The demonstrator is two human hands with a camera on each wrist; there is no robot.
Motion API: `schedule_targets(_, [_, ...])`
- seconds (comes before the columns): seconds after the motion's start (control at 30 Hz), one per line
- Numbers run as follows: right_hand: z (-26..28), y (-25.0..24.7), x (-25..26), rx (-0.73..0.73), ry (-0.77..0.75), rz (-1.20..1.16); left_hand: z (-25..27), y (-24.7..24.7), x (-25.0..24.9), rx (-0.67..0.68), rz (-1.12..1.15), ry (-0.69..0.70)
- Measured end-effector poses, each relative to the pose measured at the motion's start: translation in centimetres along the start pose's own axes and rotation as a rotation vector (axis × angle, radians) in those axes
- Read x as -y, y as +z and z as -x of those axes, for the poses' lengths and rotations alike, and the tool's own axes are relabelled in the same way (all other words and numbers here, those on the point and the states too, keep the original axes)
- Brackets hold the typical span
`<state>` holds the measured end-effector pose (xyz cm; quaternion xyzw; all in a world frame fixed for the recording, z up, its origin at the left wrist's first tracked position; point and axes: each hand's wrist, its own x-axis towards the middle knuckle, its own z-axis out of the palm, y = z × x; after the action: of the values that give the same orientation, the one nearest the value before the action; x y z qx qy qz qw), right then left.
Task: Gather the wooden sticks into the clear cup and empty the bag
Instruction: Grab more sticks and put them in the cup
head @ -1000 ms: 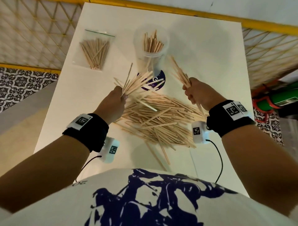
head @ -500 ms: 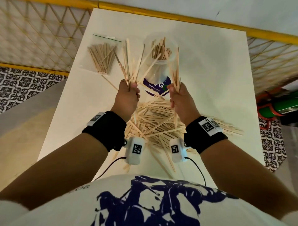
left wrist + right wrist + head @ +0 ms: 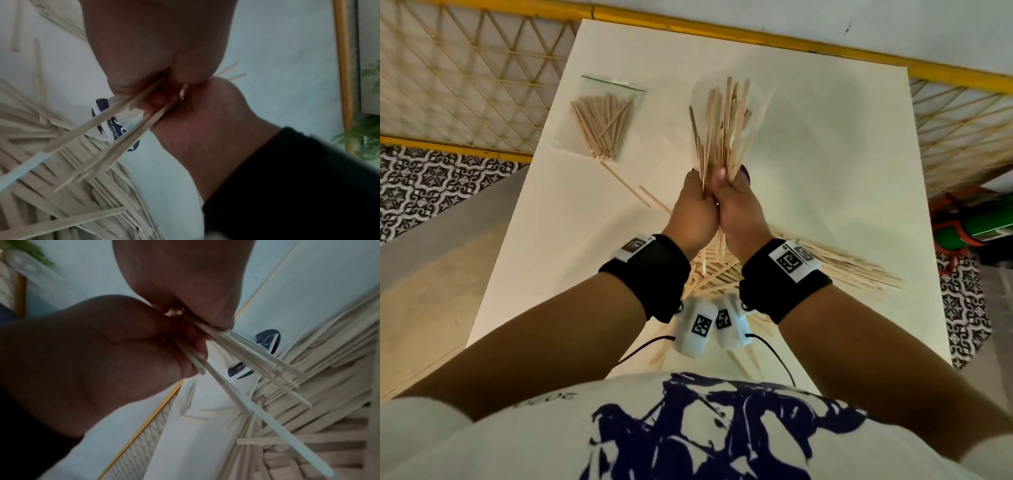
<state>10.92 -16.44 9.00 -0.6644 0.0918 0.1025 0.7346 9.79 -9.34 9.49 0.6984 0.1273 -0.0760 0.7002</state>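
Observation:
Both hands are pressed together above the middle of the table. My left hand (image 3: 697, 193) and right hand (image 3: 736, 195) grip one shared bundle of wooden sticks (image 3: 722, 126), standing upright and fanning out at the top. The clear cup (image 3: 760, 104) stands just behind the bundle, mostly hidden, with sticks inside. In the left wrist view the left hand (image 3: 154, 48) clamps the bundle's lower ends (image 3: 107, 129); the right wrist view shows the right hand (image 3: 185, 280) doing the same on the sticks (image 3: 246, 361). A clear zip bag (image 3: 602, 120) with sticks inside lies at the far left.
A wide pile of loose sticks (image 3: 832, 270) lies on the white table (image 3: 825, 154) under and to the right of my wrists. Two or three stray sticks (image 3: 626, 181) lie below the bag. A yellow lattice fence (image 3: 465, 85) borders the table's left and far edges.
The two hands, each holding its own bunch a second ago, have come together. Their bunches are now merged into one upright bundle in front of the cup.

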Motion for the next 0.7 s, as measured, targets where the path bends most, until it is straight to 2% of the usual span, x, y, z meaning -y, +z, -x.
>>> schedule_targets(0.07, [-0.2, 0.3, -0.2, 0.005, 0.04, -0.03, 0.0, 0.0, 0.1, -0.006, -0.1, 0.069])
schedule_targets(0.2, [-0.5, 0.3, -0.3, 0.008, 0.073, -0.059, 0.4, -0.2, 0.3, 0.08, -0.115, 0.132])
schedule_targets(0.27, [-0.7, -0.1, -0.1, 0.035, 0.065, -0.026, 0.2, -0.7, 0.8, 0.12, -0.137, 0.211])
schedule_targets(0.43, [-1.1, -1.1, 0.5, 0.034, 0.01, 0.106, -1.4, -4.3, 1.6, 0.274, -0.575, 0.33])
schedule_targets(0.5, [-1.2, -1.3, 0.8, 0.036, -0.017, 0.157, -1.8, -5.6, 1.3, 0.258, -0.64, 0.314])
schedule_targets(0.57, [-1.2, -1.3, 1.2, 0.04, -0.036, 0.203, -1.7, -6.3, 0.4, 0.175, -0.64, 0.318])
schedule_targets(0.63, [-1.1, -1.0, 1.7, 0.067, -0.021, 0.203, -1.6, -6.3, -0.6, 0.095, -0.549, 0.257])
schedule_targets(0.7, [-1.2, -0.5, 1.7, 0.109, -0.003, 0.226, -1.6, -6.0, -1.2, 0.074, -0.393, 0.144])
